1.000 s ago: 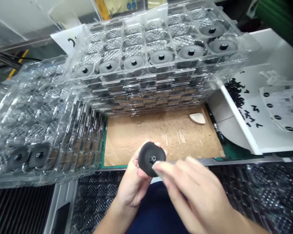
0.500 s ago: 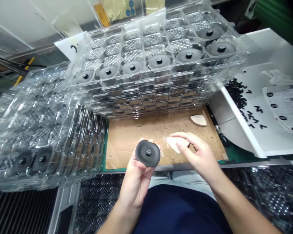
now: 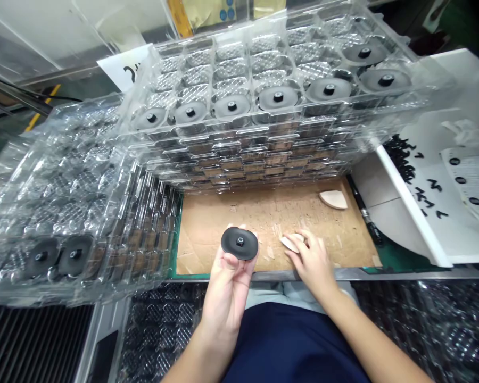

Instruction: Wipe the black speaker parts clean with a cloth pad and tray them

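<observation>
So, trays (image 3: 259, 139) behind cardboard (image 3: 205, 226); left hand (image 3: 228, 290) grips black disc (image 3: 230, 248), right hand (image 3: 316, 264) pinches pale piece (image 3: 289, 244), partly hidden.

Looks like a factory assembly bench (image 3: 361, 274), judging by stacked clear trays (image 3: 259, 139) of matching dark discs (image 3: 278, 98) at twelve o'clock, another stack (image 3: 62, 191) at nine, worn cardboard (image 3: 207, 213) at the dial's centre, small black parts (image 3: 401, 158) strewn at three.

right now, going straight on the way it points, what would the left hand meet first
The left hand, black disc leading, would probably meet the front of the clear tray stack; depth is unclear.
</observation>
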Tool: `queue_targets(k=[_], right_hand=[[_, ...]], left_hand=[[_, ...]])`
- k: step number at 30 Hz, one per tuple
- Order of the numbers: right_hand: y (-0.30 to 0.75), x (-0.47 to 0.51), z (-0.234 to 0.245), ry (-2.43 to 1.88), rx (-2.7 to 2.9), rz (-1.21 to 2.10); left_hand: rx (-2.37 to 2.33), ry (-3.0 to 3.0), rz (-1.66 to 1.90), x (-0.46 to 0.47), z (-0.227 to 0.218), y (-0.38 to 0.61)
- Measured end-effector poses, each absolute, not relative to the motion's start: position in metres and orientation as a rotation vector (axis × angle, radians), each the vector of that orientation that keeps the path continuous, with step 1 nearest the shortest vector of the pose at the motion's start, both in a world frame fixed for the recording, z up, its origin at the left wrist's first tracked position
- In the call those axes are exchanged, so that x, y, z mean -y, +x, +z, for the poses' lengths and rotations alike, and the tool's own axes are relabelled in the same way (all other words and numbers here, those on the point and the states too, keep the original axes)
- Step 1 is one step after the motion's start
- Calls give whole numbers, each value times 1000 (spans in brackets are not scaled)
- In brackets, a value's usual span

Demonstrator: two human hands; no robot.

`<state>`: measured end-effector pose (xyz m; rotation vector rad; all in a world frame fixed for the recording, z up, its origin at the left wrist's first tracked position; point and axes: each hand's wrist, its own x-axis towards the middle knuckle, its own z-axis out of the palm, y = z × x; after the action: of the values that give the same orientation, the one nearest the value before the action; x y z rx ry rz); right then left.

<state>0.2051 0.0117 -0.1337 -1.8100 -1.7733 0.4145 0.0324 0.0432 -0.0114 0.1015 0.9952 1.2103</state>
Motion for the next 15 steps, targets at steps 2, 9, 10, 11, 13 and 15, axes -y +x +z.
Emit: queue_targets(k=[2, 9, 10, 11, 13, 15], right_hand=[[210, -18, -139, -1783, 1782, 410], [220, -44, -141, -1758, 1707, 477], [221, -49, -140, -1768, 1678, 499], [222, -54, -139, -1782, 1640, 519], [224, -63, -134, -1808, 1551, 568], [222, -69, -120, -1801, 1471, 647]], left_hand=[[-986, 95, 1225, -42, -12, 32], [-943, 139, 1289, -37, -13, 23], [-942, 153, 1302, -36, -14, 22], [-943, 165, 1313, -35, -14, 21], [-947, 176, 1326, -34, -14, 20], [-951, 177, 1329, -33, -14, 20]])
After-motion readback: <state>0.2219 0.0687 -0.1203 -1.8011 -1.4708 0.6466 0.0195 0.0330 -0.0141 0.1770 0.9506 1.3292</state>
